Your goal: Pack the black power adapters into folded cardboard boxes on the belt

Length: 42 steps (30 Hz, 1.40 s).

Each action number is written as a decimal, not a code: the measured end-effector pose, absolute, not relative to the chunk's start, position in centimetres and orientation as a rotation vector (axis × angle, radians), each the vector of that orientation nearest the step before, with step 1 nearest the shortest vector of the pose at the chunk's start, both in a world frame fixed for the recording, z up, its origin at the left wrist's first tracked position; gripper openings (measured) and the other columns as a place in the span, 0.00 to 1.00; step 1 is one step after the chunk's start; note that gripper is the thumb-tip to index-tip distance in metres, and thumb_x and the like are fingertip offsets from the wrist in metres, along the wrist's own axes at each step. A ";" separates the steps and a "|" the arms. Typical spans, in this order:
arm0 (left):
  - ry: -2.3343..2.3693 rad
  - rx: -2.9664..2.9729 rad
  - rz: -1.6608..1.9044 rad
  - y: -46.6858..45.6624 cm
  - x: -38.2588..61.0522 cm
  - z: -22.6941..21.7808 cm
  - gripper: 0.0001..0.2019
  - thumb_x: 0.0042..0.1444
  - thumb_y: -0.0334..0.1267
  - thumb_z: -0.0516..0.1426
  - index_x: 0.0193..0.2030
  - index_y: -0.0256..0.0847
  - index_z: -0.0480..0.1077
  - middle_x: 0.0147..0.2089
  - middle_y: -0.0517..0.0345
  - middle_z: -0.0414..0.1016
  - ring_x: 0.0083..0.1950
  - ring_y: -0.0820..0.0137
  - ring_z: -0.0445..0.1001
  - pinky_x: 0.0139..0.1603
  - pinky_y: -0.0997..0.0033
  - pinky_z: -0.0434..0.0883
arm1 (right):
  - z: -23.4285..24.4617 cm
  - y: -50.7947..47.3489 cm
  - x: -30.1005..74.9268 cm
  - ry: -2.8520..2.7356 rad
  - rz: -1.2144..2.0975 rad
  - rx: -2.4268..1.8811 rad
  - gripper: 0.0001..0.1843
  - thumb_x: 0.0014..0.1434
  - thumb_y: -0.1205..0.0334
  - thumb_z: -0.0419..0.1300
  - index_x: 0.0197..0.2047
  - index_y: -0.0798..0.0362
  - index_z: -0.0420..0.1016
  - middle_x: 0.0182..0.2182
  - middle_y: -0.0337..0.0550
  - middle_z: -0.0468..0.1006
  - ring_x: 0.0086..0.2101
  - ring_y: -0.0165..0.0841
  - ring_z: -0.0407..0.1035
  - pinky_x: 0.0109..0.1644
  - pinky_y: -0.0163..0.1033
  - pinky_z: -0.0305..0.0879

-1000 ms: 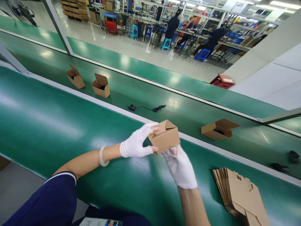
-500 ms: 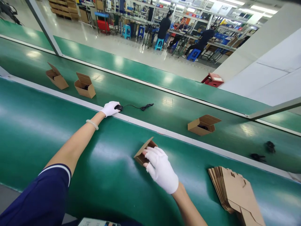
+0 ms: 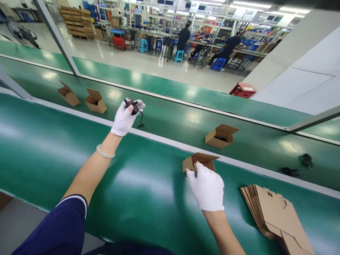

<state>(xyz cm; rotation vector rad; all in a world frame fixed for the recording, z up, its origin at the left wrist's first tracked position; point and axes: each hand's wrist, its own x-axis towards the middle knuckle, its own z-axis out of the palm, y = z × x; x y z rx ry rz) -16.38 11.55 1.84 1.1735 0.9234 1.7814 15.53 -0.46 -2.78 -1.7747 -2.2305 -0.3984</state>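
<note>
My left hand (image 3: 124, 118), in a white glove, is closed around a black power adapter (image 3: 135, 108) and holds it up above the far green belt. The adapter's thin cable hangs down to the right, with its bundled end (image 3: 141, 125) low beside the hand. My right hand (image 3: 207, 186), gloved in white with bare fingertips, grips the near wall of a small brown cardboard box (image 3: 188, 164). That box has its lid raised and sits at the white rail on the near green surface. The glove hides much of its inside.
Cardboard boxes with raised lids (image 3: 96, 106) (image 3: 69, 98) (image 3: 216, 141) stand on the far belt (image 3: 170, 117). Black corded items (image 3: 306, 160) lie at its right. Flattened cartons (image 3: 281, 212) are stacked near right. A white rail (image 3: 159, 138) divides the surfaces. People sit at benches beyond.
My left hand has lifted the adapter off the rail area, gathering its cable upward. My right hand has carried the small box to the right, up to the rail, and turned it.
</note>
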 end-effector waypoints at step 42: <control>1.326 1.631 0.983 3.5 4.2 -6.5 0.25 0.52 0.37 0.55 0.57 0.36 0.58 0.61 0.41 0.62 0.63 0.55 0.60 0.64 0.51 0.57 | 0.2 2.9 19.8 -2.008 0.196 -1.600 0.12 0.60 0.58 0.49 0.40 0.55 0.71 0.36 0.48 0.75 0.36 0.37 0.71 0.41 0.40 0.66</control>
